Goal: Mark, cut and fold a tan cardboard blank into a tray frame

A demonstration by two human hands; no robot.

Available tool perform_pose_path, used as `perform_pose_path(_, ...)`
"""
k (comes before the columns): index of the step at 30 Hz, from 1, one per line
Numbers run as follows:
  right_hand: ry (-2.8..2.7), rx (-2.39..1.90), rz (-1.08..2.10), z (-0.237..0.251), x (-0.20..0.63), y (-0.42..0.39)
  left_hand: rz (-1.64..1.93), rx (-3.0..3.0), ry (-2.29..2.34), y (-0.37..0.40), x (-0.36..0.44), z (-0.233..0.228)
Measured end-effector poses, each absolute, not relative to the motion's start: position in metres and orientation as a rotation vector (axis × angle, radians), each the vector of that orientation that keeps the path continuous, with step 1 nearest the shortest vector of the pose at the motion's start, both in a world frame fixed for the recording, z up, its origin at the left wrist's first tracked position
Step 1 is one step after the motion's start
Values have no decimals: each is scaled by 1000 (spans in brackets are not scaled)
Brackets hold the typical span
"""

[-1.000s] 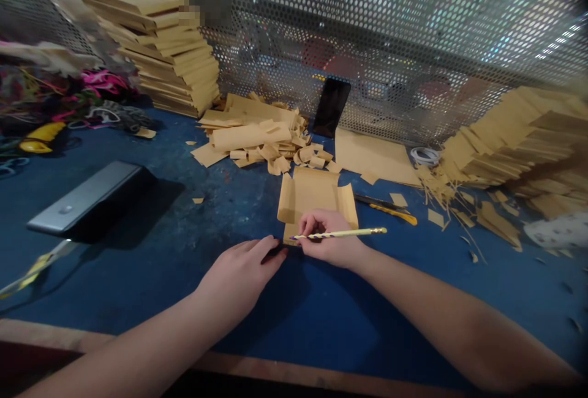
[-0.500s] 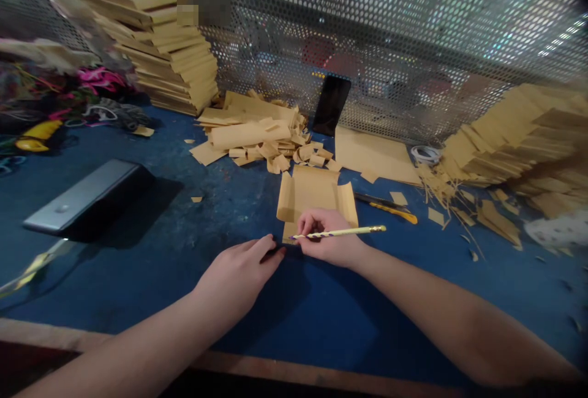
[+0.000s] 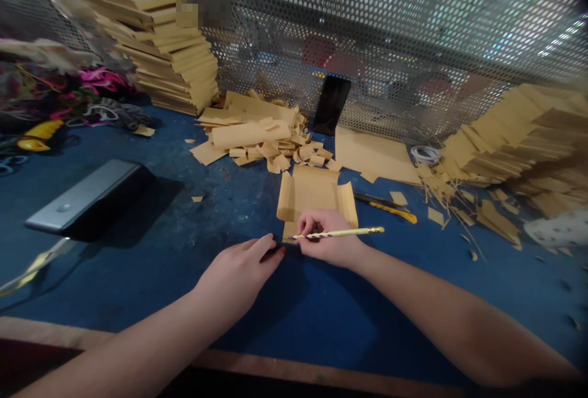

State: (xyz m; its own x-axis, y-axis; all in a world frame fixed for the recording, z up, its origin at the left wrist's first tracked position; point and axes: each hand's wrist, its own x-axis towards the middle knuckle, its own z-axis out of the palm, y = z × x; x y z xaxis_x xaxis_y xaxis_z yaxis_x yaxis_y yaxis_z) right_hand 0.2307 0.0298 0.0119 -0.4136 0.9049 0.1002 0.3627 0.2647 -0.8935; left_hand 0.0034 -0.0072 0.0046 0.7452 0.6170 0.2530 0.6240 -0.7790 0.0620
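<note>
A brown paper piece [image 3: 312, 193] with both side flaps folded up lies on the blue table [image 3: 184, 220]. My right hand [image 3: 328, 237] rests on its near edge and grips a yellow pencil [image 3: 340, 233] with purple stripes, lying sideways with its tip pointing left. My left hand [image 3: 239, 272] lies flat on the table just left of it, fingertips touching a dark strip at the paper's near left corner. What the strip is I cannot tell.
Tall stacks of brown folded paper [image 3: 160, 43] stand at back left and right [image 3: 519, 135]. Paper scraps [image 3: 257, 135], a dark phone [image 3: 331, 106] leaning on the mesh wall, a yellow utility knife [image 3: 390, 207], a grey flat device [image 3: 82, 196] and tangled cords [image 3: 68, 98] surround the work spot.
</note>
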Motion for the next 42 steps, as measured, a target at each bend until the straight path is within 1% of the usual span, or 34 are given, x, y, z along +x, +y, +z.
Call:
perform_pose_path(17, -1943, -1187, 1077, 12, 230, 29, -358, -2873, -1024, -8, 4, 8)
perform_pose_path(23, -1886, -1192, 1124, 10, 232, 30, -379, -2902, -1040, -8, 5, 7)
perform_pose_path(42, -1947, -1181, 1061, 10, 232, 30, -369, -2897, -1020, -8, 5, 7)
